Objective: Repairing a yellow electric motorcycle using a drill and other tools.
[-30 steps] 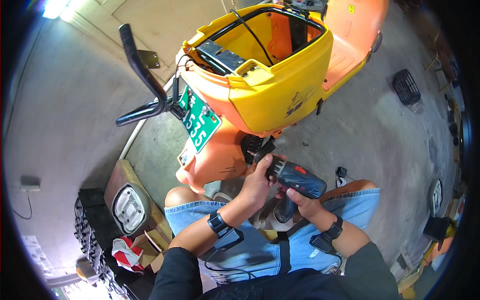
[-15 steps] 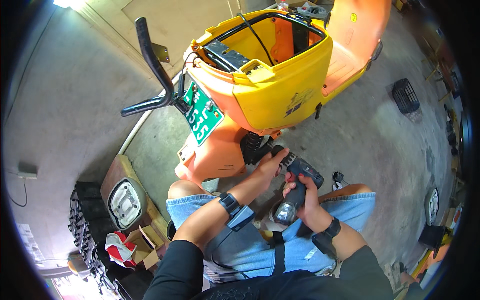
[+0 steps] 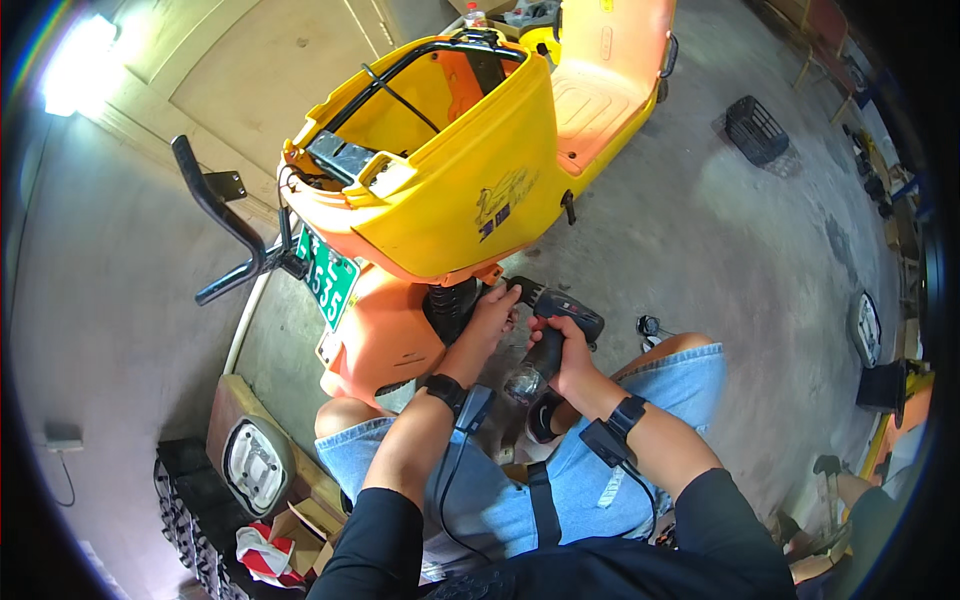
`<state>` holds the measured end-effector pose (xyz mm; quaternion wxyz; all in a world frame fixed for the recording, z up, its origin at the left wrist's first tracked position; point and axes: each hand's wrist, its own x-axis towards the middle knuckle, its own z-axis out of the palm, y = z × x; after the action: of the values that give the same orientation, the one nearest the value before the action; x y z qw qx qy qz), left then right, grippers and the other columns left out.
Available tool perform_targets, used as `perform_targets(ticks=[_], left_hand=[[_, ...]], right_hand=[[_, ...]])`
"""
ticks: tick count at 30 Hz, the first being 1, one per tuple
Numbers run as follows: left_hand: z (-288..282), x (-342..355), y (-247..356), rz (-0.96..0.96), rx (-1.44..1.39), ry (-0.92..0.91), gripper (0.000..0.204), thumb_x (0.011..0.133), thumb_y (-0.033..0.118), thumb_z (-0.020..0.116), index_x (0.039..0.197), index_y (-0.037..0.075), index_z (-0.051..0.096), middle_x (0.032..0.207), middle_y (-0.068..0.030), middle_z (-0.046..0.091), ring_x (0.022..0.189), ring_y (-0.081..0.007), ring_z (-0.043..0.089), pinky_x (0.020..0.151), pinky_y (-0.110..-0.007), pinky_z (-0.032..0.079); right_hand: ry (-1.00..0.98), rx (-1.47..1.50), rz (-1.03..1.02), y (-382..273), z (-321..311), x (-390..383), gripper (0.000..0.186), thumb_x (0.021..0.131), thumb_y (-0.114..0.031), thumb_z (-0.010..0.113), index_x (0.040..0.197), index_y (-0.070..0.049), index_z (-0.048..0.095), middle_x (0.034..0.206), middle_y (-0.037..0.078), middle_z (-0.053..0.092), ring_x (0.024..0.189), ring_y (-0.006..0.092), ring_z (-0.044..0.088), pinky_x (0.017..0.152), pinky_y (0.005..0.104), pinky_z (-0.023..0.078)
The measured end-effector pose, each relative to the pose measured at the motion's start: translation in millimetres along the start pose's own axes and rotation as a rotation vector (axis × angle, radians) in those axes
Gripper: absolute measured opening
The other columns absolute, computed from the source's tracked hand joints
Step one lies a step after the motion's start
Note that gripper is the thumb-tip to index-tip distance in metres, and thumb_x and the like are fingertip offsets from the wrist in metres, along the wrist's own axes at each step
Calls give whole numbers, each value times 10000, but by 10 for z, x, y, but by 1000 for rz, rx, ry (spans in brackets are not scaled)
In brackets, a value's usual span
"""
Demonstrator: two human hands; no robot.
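Observation:
An orange-and-yellow scooter (image 3: 470, 200) with a green plate stands before me, its black ribbed suspension part (image 3: 445, 310) exposed low at the front. My right hand (image 3: 560, 355) is wrapped round the handle of a dark cordless drill (image 3: 572, 312), held beneath the yellow body. My left hand (image 3: 492, 318) is closed at the drill's black front attachment (image 3: 527, 291), close beside the suspension; whether its fingertips also touch a scooter part is hidden. Both forearms wear dark strapped devices with cables, and rest between my denim-covered knees.
A black crate (image 3: 755, 130) lies on the concrete floor (image 3: 680, 250) at upper right. At left are a seat base (image 3: 255, 462), an open carton (image 3: 300, 530) and black items. Clutter lines the right wall. Part of another person (image 3: 870, 530) shows at lower right.
The view has shifted, moving the scooter left in the picture. The drill has risen toward the scooter's lower body, and my left hand is higher, nearer the orange bracket.

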<state>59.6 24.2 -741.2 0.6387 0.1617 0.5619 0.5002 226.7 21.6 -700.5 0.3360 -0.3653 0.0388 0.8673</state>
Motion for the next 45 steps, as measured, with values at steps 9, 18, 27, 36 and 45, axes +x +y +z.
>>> perform_targets(ticks=[9,18,27,36,45], left_hand=[[-60,-21,36,-41,-24,-13,246,985,307,599,1137,114,584,868,58,539,638,-50,492,465,-180,323],[-77,28,57,-47,-47,-49,222,977,281,606,1132,128,564,867,56,515,665,-64,486,469,-189,321],[-94,115,-24,-51,-41,-13,671,962,238,616,1485,-4,273,989,1,505,677,-58,483,464,-187,321],[-122,119,-22,-39,-51,21,730,971,256,591,1522,-29,208,994,3,498,711,-63,498,496,-203,334],[-85,95,-8,-40,-51,45,542,977,254,583,1436,47,385,906,30,495,702,-65,513,501,-205,337]], right_hand=[[16,-27,27,52,-15,74,212,874,-204,565,980,-24,605,894,61,670,712,154,616,697,328,556],[16,-12,35,37,-84,134,206,883,-200,566,999,-34,602,904,61,674,726,150,603,722,334,539],[1,90,57,46,-105,137,199,879,-217,561,937,-35,614,858,50,652,716,150,607,731,332,541],[24,171,125,52,-111,143,186,864,-234,563,896,-54,598,804,41,640,689,172,608,719,332,543],[13,162,132,40,-147,171,182,856,-239,572,883,-60,589,796,34,637,681,173,607,698,337,543]])
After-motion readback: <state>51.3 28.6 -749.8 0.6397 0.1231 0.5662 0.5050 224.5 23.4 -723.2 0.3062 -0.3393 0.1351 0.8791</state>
